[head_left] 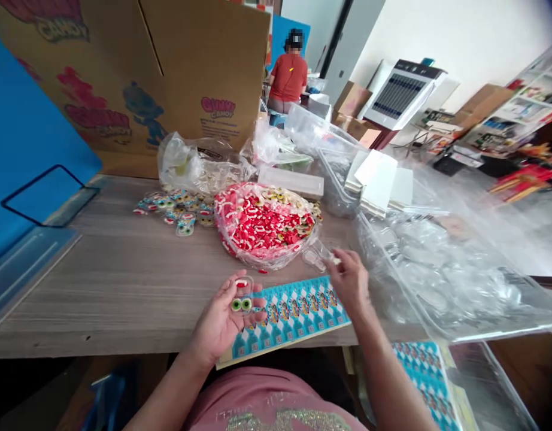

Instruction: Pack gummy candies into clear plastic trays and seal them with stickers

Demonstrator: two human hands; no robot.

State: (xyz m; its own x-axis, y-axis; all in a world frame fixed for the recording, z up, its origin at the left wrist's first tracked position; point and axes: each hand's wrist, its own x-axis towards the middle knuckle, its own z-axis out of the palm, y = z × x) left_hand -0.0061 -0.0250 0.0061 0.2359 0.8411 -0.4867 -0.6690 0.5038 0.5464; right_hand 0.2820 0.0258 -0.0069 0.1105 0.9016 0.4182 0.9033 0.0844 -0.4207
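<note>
My left hand [222, 317] is palm up, its thumb and fingers holding a small clear plastic candy shell [243, 287]. Inside the shell are a red-and-white mouth-shaped gummy and two green eyeball gummies. My right hand [349, 280] is closed in a pinch over the right end of the sticker sheet, on a clear plastic piece [326, 254] that its fingers partly hide. A blue printed sticker sheet [298, 314] lies between my hands at the table edge. Beyond it sits a plastic bag [262, 227] full of red mouth gummies, with eyeball gummies at its back and right.
Filled candy packs [181, 212] are piled left of the bag. A large clear tub [455, 287] of empty shells stands at the right, a second tub [339, 173] with white cards behind it. A big carton [204, 72] closes off the back left. A person [288, 78] in red works far off.
</note>
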